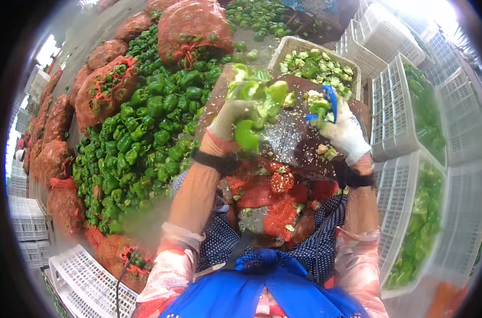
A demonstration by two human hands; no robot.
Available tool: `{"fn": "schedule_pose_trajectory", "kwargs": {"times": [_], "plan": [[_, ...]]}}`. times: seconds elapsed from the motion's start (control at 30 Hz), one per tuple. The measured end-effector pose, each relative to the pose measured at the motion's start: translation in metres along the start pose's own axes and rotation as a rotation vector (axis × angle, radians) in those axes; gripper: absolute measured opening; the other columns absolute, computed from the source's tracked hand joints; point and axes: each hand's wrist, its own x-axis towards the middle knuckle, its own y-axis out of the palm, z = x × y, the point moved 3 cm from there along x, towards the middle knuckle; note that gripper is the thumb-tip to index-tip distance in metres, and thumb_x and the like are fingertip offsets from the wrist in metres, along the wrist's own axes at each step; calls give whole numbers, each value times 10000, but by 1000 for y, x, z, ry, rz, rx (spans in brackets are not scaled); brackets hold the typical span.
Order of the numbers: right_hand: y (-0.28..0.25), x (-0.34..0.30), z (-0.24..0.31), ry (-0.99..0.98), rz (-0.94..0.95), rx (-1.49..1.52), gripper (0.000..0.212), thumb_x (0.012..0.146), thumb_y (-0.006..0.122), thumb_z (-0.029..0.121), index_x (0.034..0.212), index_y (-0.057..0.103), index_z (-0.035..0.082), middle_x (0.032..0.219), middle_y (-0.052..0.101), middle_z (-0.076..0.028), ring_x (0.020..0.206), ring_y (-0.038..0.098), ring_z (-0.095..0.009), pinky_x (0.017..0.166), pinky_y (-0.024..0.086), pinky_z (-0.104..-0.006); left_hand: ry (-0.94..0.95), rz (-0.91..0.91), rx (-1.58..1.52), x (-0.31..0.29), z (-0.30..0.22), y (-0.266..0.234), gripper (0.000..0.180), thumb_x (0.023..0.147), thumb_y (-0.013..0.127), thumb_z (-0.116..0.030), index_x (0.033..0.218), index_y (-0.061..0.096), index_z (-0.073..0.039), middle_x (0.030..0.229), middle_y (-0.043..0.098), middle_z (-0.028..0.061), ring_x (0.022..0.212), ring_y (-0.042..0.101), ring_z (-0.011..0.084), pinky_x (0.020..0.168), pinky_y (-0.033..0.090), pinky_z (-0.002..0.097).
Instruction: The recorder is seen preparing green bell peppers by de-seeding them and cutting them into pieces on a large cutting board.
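Observation:
My left hand (233, 117), in a pale glove, is closed around cut green bell pepper pieces (272, 99) above a dark brown board (296, 140). The pieces are partly blurred. My right hand (345, 133), gloved in white, grips a blue tool (332, 100) at the board's right side; its kind is unclear. Beside its fingers is a pale green pepper core (319, 107). Seeds are scattered across the board, with a small core scrap (326, 152) near its lower right edge. Just beyond the board stands a cream crate (277, 62) holding pepper cores.
Whole green peppers (140, 122) form a large heap on the left, with red mesh sacks (105, 93) around it. White plastic crates (392, 114) filled with cut peppers line the right. Another white crate (90, 281) sits at lower left. Red mesh and scraps lie below the board.

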Motion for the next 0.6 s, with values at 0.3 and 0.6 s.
{"fn": "schedule_pose_trajectory", "kwargs": {"times": [0.3,0.6], "plan": [[52,6,44,70,133,634,364,865,584,101,1221,538,39,1060,628,-106,943,604,-151,826,486,-257,-65,7,618,14,4,40,646,808,598,1,1403,372,-110,1218,510,108,865,581,114,699,518,241],[32,7,68,-27,-77,174,250,899,567,84,1130,590,-11,974,654,-93,852,610,-142,763,509,-285,-61,-160,493,35,-1,28,552,835,563,42,1356,393,-26,1004,622,99,574,510,57,444,410,178]]}}
